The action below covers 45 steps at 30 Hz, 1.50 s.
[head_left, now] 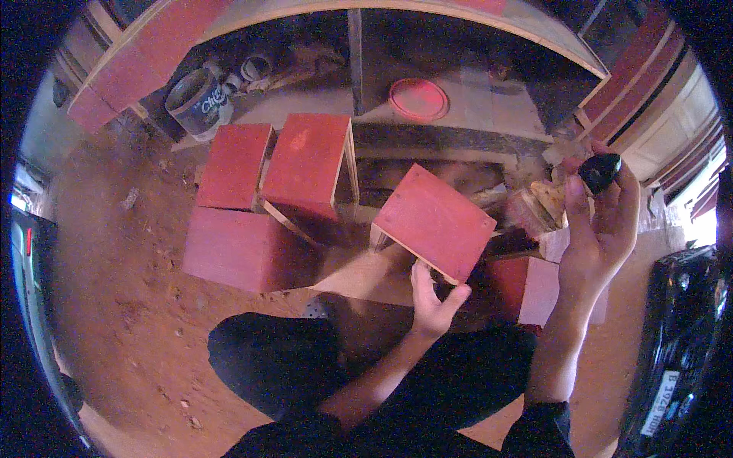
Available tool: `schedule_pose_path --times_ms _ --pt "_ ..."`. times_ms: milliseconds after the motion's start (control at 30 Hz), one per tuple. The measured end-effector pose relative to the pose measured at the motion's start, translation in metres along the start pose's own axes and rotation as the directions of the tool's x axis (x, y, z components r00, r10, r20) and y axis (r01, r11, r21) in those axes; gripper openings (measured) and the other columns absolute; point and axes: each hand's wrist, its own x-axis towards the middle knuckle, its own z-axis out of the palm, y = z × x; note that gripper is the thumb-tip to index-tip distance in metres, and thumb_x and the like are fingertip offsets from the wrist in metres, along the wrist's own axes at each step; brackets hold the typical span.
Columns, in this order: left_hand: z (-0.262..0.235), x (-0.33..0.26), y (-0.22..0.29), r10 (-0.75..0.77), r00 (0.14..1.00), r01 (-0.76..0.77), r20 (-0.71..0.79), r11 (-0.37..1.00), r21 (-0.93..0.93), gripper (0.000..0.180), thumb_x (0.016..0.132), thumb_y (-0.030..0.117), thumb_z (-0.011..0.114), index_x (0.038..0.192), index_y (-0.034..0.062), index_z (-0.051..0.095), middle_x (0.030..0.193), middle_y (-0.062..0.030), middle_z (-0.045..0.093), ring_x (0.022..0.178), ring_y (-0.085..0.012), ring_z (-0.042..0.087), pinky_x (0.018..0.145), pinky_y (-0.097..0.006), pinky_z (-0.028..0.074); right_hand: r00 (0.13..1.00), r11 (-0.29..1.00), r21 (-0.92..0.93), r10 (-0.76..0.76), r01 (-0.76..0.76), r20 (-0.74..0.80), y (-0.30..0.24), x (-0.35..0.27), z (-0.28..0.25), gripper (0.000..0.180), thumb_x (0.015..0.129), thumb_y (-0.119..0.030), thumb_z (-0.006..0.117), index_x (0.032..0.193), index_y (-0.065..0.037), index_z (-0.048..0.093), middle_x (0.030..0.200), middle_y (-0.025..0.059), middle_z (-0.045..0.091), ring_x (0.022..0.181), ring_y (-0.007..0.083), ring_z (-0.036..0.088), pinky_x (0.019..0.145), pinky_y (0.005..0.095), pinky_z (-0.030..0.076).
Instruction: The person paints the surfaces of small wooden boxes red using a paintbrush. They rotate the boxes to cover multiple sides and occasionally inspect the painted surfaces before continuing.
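Observation:
In the middle, a red-painted wooden box (435, 221) sits tilted, its broad red face up and a pale bare edge along its near side. My left hand (434, 307) grips that near edge, thumb on one side and fingers under it. At the right, my raised right hand (607, 217) is closed around a small, rounded, glossy black object (599, 173). Its exact kind cannot be made out. This hand is apart from the box.
Left of the box stand several red wooden boxes (309, 160), close together. Another red box (527, 288) lies by my right knee. Beyond are a round red lid (418, 99), a dark bucket (197, 101) and a long wooden frame. A black vehicle (676, 328) stands at the right.

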Motion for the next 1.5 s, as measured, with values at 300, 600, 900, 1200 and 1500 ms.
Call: schedule_pose_path --times_ms 300,600,900,1200,1500 --pt "-0.003 0.008 0.003 -0.041 0.999 0.036 0.021 0.976 0.213 0.063 0.067 0.023 0.085 0.115 0.0004 0.050 0.109 -0.0149 0.058 0.101 -0.0309 0.054 0.090 -0.041 0.041 0.998 0.996 -0.058 -0.070 0.069 -0.012 0.003 -0.005 -0.001 0.041 0.085 -0.007 0.068 0.121 0.004 0.052 0.111 0.0116 0.061 0.097 0.0211 0.062 0.088 0.0333 0.049" --pt "-0.021 0.007 0.008 -0.083 0.995 0.073 0.053 0.982 0.176 0.063 0.065 0.021 0.087 0.113 0.0014 0.051 0.104 -0.0111 0.063 0.095 -0.0212 0.061 0.084 -0.036 0.049 0.995 0.993 -0.052 -0.103 0.102 -0.012 -0.001 -0.009 -0.001 0.037 0.087 0.002 0.061 0.123 0.002 0.050 0.116 0.0120 0.060 0.102 0.0211 0.062 0.090 0.0308 0.047" --pt "-0.034 0.012 0.025 -0.143 0.974 0.091 0.174 0.957 0.274 0.073 0.063 0.024 0.089 0.118 0.0007 0.047 0.109 -0.0143 0.063 0.103 -0.0225 0.061 0.089 -0.037 0.048 0.992 0.992 -0.047 -0.120 0.118 -0.032 -0.009 -0.012 0.000 0.038 0.087 0.003 0.061 0.123 0.002 0.050 0.115 0.0120 0.060 0.100 0.0200 0.062 0.089 0.0301 0.046" --pt "-0.038 0.013 0.027 -0.203 0.938 0.081 0.279 0.915 0.394 0.081 0.064 0.042 0.084 0.120 -0.0008 0.045 0.110 -0.0218 0.059 0.107 -0.0388 0.055 0.092 -0.046 0.043 0.991 0.985 -0.110 -0.135 0.134 -0.003 -0.011 -0.008 0.003 0.041 0.084 -0.008 0.070 0.118 0.005 0.051 0.109 0.0135 0.061 0.098 0.0199 0.060 0.086 0.0320 0.048" --pt "-0.039 0.020 0.005 -0.073 0.948 0.003 0.310 0.975 0.220 0.070 0.077 0.042 0.073 0.123 -0.0028 0.045 0.117 -0.0211 0.056 0.112 -0.0364 0.054 0.095 -0.043 0.041 0.997 0.988 -0.136 -0.079 0.079 0.000 0.009 -0.009 0.007 0.040 0.083 -0.005 0.069 0.118 0.003 0.052 0.105 0.0115 0.061 0.098 0.0199 0.059 0.087 0.0318 0.048"
